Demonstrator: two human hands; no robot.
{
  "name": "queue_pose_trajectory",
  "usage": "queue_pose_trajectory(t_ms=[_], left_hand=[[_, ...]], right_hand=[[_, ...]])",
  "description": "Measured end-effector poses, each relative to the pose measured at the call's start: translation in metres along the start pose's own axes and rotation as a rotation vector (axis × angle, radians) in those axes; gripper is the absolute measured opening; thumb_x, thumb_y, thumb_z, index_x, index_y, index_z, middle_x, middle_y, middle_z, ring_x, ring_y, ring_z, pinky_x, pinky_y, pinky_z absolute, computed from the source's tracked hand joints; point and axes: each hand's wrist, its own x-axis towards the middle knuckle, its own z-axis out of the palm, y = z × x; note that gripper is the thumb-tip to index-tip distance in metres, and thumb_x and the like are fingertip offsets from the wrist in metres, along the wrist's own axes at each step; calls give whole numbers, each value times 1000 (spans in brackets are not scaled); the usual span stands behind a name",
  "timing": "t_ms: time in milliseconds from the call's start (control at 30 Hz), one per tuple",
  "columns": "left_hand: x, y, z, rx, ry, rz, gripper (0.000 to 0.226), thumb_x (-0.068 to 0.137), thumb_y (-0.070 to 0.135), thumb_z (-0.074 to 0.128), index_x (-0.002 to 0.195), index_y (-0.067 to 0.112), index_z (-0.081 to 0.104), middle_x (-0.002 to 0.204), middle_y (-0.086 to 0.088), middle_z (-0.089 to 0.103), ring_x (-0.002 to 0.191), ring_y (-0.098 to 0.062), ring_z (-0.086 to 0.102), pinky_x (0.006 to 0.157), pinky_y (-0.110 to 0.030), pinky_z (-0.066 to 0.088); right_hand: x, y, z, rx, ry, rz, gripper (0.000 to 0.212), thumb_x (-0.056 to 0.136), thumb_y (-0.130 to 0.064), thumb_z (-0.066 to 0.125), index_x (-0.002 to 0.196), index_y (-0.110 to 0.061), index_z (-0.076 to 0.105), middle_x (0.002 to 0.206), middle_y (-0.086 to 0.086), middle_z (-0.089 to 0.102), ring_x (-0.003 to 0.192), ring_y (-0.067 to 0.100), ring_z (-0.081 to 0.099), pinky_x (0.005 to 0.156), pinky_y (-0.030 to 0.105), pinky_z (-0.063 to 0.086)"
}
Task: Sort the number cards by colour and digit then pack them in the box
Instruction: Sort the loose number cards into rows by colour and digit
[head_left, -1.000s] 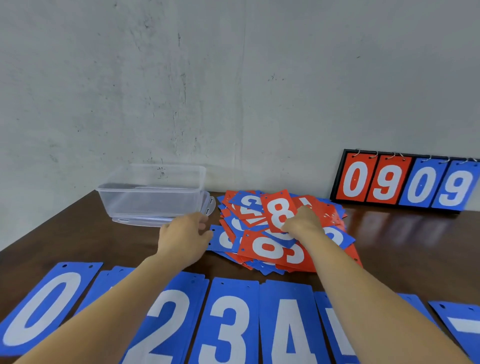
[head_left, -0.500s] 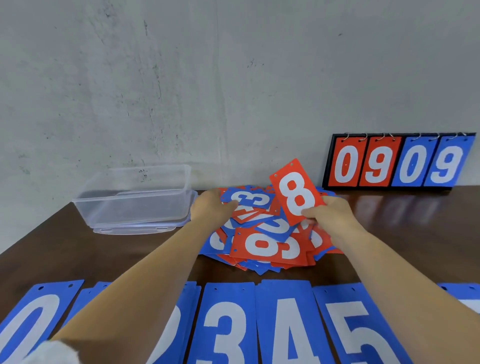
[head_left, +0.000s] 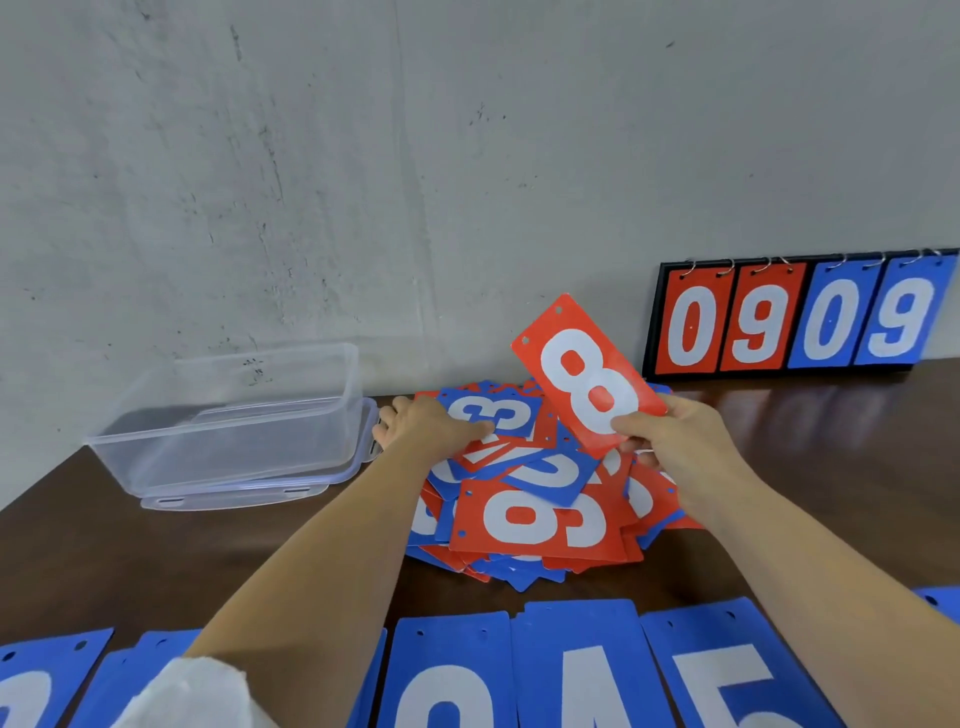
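A loose pile of red and blue number cards (head_left: 524, 514) lies in the middle of the dark table. My right hand (head_left: 675, 447) pinches a red 8 card (head_left: 587, 379) by its lower edge and holds it tilted above the pile. My left hand (head_left: 426, 426) rests on the pile's far left side, thumb on a blue 3 card (head_left: 493, 413). A row of blue cards (head_left: 576, 670) lies along the near edge. The clear plastic box (head_left: 234, 421) stands at the left, on its lid.
A black flip scoreboard (head_left: 800, 317) showing 0 9 0 9 leans against the grey wall at the back right. The wall runs close behind the pile and box. Bare table (head_left: 831, 452) shows to the right of the pile.
My right hand lifted the red 8 card off the pile and raised it. My left hand moved from the table beside the pile onto the blue 3 card.
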Motion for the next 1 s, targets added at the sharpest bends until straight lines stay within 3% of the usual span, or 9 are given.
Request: queue_pose_trajectory(t_ms=[133, 200, 267, 367, 467, 567, 667, 833, 1000], left_hand=[[-4, 6, -2, -24, 62, 18, 100, 71, 68, 68, 143, 12, 28, 148, -14, 34, 139, -34, 29, 112, -46, 25], [-8, 10, -2, -85, 173, 100, 81, 73, 51, 74, 133, 16, 33, 130, -9, 49, 126, -30, 45, 104, -42, 34], [-13, 14, -5, -323, 217, 179, 62, 79, 24, 73, 126, 17, 34, 98, -3, 59, 95, -22, 61, 83, -32, 45], [-22, 18, -14, -642, 210, 238, 53, 83, 3, 66, 126, 13, 37, 75, -1, 57, 65, -12, 57, 52, -22, 45], [-37, 22, -30, -762, 228, 272, 42, 82, 2, 65, 118, 13, 46, 73, 2, 57, 61, -11, 56, 51, -21, 45], [-56, 22, -47, -768, 244, 315, 9, 82, 5, 63, 89, 11, 62, 68, 0, 60, 57, -14, 54, 53, -27, 47], [-80, 18, -63, -862, 232, 342, 14, 87, 8, 64, 74, 15, 62, 72, -1, 64, 64, -16, 60, 63, -31, 52], [-124, 5, -90, -919, 230, 374, 22, 93, 11, 60, 71, 15, 56, 79, -2, 65, 64, -9, 60, 55, -20, 47], [-166, -21, -109, -887, 223, 369, 13, 92, 10, 61, 79, 13, 59, 85, -4, 67, 66, -10, 60, 47, -14, 44]], right_hand=[[-2, -4, -3, 2, 1, -7, 8, 90, -19, 66, 92, -21, 58, 80, -2, 67, 67, 11, 64, 50, 19, 44], [-3, -6, -4, 4, -7, -13, 13, 89, -15, 66, 99, -18, 58, 82, 0, 68, 69, 14, 66, 54, 21, 48], [-5, -9, -5, -4, -31, -13, 19, 88, -13, 67, 104, -17, 56, 83, -3, 67, 70, 14, 68, 57, 21, 53], [-10, -13, -8, -20, -88, -6, 28, 87, -12, 69, 111, -17, 55, 87, -5, 66, 71, 15, 71, 61, 24, 56], [-19, -19, -12, -8, -115, -7, 28, 88, -12, 69, 112, -18, 55, 90, -6, 66, 69, 13, 71, 59, 24, 56], [-31, -28, -17, 46, -99, 5, 28, 89, -6, 65, 112, -19, 55, 91, -6, 63, 75, 17, 70, 64, 28, 58], [-45, -36, -20, 85, -89, -4, 19, 91, -6, 61, 105, -18, 57, 99, -2, 64, 83, 21, 69, 65, 29, 58], [-73, -51, -26, 94, -77, -26, 13, 96, -17, 55, 83, -21, 55, 84, -4, 62, 78, 17, 65, 67, 28, 57], [-97, -53, -32, -94, -73, -107, 11, 99, -20, 49, 105, -14, 56, 88, -3, 61, 67, 12, 57, 54, 21, 43]])
